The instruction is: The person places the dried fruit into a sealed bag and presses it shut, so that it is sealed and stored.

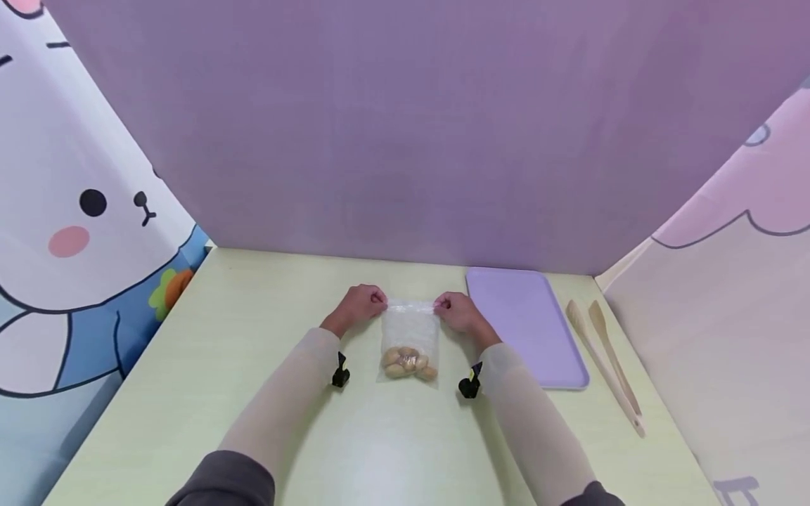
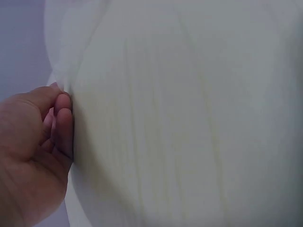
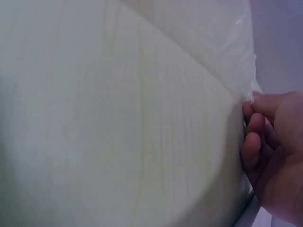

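A clear plastic bag (image 1: 410, 329) lies on the table in the head view, its top edge toward the far side. Several light brown, rounded pieces (image 1: 399, 370) sit in its near end; their exact kind I cannot tell. My left hand (image 1: 362, 305) pinches the bag's top left corner between thumb and fingertips. At the top right corner my right hand (image 1: 459, 310) pinches the plastic in the same way. In the left wrist view the left hand (image 2: 38, 142) holds a gathered bit of film. The right wrist view has the right hand (image 3: 277, 146) gripping the other corner.
To the right of the bag lies a flat purple tray (image 1: 528, 330), partly behind my right forearm. Beyond it, two wooden utensils (image 1: 610, 362) lie side by side near the table's right edge. A purple panel (image 1: 405, 140) rises behind the pale table (image 1: 266, 302).
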The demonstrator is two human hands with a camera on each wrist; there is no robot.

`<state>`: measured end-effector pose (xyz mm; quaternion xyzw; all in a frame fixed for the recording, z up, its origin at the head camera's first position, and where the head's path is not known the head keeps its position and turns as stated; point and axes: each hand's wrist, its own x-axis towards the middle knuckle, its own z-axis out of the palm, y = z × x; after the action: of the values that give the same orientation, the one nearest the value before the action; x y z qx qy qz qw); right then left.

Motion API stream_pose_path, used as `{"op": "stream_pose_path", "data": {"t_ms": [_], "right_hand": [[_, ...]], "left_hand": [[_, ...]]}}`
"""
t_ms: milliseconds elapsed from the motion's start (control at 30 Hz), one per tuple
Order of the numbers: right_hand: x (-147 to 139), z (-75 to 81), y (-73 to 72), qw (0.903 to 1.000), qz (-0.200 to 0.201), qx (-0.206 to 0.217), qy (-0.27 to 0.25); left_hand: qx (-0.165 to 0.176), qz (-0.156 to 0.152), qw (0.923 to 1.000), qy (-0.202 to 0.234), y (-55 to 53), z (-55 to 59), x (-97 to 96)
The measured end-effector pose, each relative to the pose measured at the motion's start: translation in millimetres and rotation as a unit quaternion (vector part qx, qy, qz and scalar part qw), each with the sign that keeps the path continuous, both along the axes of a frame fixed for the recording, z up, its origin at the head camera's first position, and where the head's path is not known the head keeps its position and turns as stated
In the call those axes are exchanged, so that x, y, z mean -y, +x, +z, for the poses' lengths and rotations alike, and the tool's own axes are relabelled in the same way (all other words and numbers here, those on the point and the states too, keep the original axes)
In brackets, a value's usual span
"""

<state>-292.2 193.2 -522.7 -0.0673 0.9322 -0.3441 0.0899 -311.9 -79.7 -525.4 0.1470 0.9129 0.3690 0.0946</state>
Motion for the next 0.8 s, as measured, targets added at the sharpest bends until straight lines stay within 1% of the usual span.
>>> {"op": "stream_pose_path", "data": {"t_ms": [100, 233, 333, 533, 700, 800], "right_hand": [[0.0, 0.4, -2.0, 0.9999, 0.006, 0.001, 0.014], [-0.6, -0.1, -3.1, 0.9997, 0.008, 0.002, 0.022], [-0.8, -1.5, -2.3, 0.9997, 0.007, 0.005, 0.024], [-0.9, -0.9, 1.0, 0.9998, 0.0, 0.0, 0.021], [-1.2, 2.6, 2.9, 0.9998, -0.006, -0.011, 0.018], [-3.2, 6.9, 5.3, 0.9999, -0.013, -0.004, 0.008]], "left_hand": [[-0.002, 0.002, 1.0, -0.009, -0.1, 1.9, -0.3], [0.006, 0.002, 0.9999, -0.011, 1.3, 4.4, -0.2], [0.015, -0.003, 0.9998, -0.011, 2.8, 5.1, 0.2], [0.011, -0.021, 0.9997, -0.006, 2.4, 5.1, 0.2], [0.023, -0.025, 0.9994, -0.01, 0.9, 10.4, 1.6], [0.032, -0.023, 0.9991, -0.014, -0.9, 14.4, 4.9]]}}
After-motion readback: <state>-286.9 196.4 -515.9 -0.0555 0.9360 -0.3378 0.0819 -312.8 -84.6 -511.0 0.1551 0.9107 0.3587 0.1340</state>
